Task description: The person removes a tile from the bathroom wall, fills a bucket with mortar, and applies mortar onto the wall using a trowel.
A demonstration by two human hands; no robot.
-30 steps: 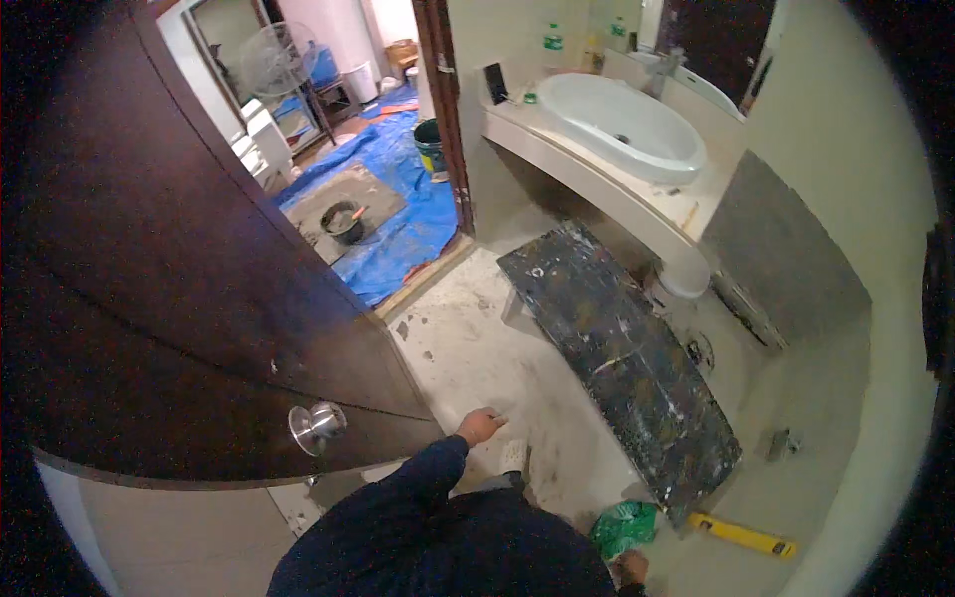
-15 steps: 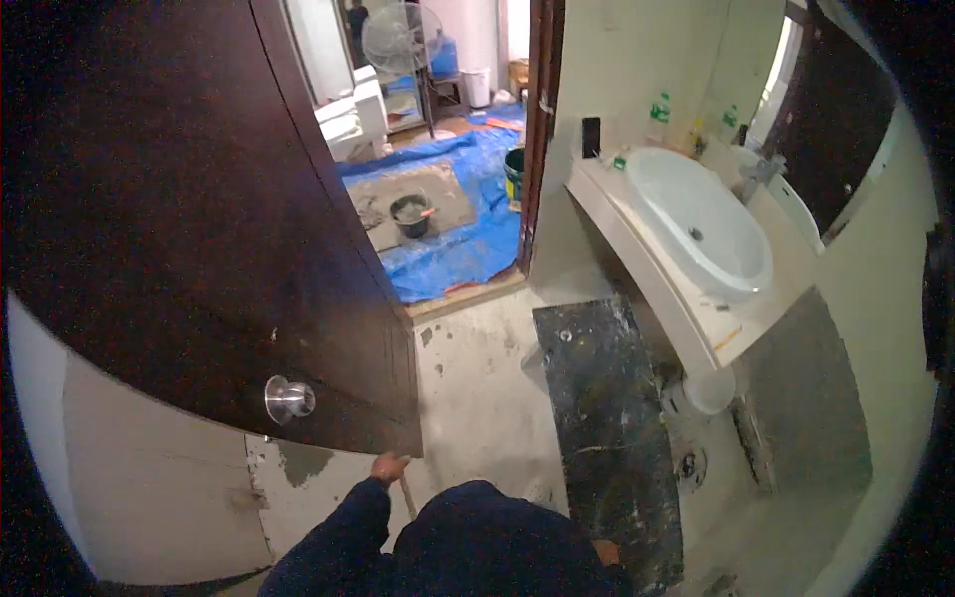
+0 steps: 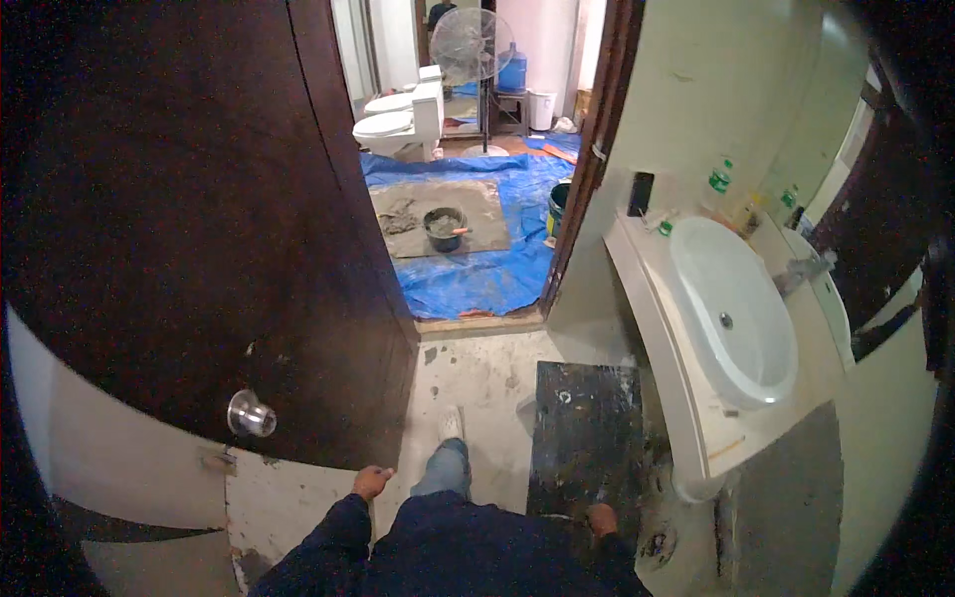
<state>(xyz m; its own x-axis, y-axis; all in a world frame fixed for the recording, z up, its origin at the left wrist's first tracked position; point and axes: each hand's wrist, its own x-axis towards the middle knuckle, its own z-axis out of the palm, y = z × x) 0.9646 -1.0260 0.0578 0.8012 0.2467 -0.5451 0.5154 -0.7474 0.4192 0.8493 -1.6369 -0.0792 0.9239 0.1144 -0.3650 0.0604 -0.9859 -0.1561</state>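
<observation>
My left hand [image 3: 372,484] hangs low with its fingers curled in, just by the lower corner of a dark brown door [image 3: 189,199]; nothing shows in it. Whether it touches the door I cannot tell. My right hand [image 3: 602,519] is low over a dark, stained board [image 3: 587,428] on the floor. Its fingers are mostly hidden. Between the hands, my leg in blue jeans [image 3: 446,468] steps forward, with a pale shoe [image 3: 451,422] on the floor. The door's round metal knob [image 3: 253,414] is to the left of my left hand.
At right, a white basin [image 3: 731,308] sits on a counter [image 3: 652,289] with a phone [image 3: 642,194] and a bottle [image 3: 720,177]. Beyond the raised threshold [image 3: 477,326] lie a blue tarp [image 3: 468,284] and a black bucket [image 3: 445,230] of grey mix. A fan [image 3: 472,47] and toilets [image 3: 386,124] stand farther back.
The view has swung, so the doorway and basin lie farther right and more toilets show. My leg and shoe have come into view. My right hand shows more fully; my left stays low by the door.
</observation>
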